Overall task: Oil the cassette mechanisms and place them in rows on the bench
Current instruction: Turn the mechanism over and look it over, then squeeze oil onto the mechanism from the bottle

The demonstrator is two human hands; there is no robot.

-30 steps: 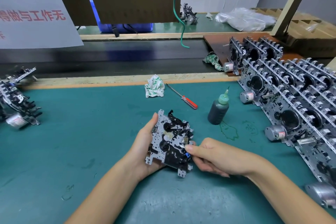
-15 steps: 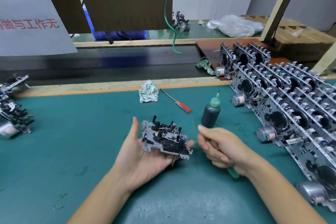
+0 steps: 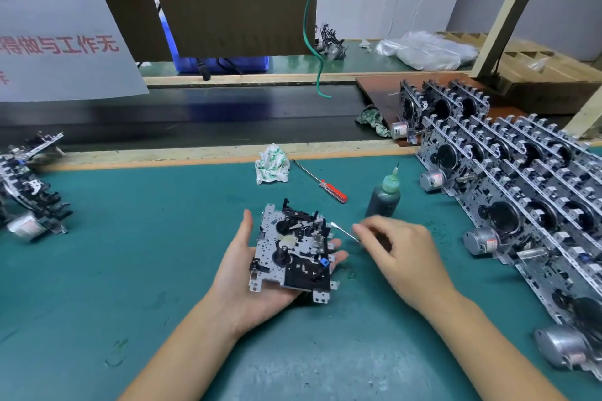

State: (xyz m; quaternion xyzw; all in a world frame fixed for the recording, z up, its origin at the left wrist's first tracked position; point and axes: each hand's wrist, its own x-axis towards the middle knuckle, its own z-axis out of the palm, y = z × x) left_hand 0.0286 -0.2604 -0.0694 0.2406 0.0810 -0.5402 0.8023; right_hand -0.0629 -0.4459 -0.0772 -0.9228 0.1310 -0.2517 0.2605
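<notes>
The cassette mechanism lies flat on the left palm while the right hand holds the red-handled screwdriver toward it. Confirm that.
Not quite. In the head view the right hand holds a thin swab, not the screwdriver, which lies on the bench. The cassette mechanism does lie on the left hand.

A bench (image 3: 136,270) covered with a green mat was seen, edged at the far side by a pale wooden strip. On the mat were laid a crumpled white-and-green rag (image 3: 272,165), a red-handled screwdriver (image 3: 321,182) just beside it, and a dark oil bottle (image 3: 384,197) with a green nozzle, stood upright. Rows of cassette mechanisms (image 3: 521,192) were set on edge along the right side. A smaller pile of mechanisms (image 3: 27,187) was left at the left edge.
</notes>
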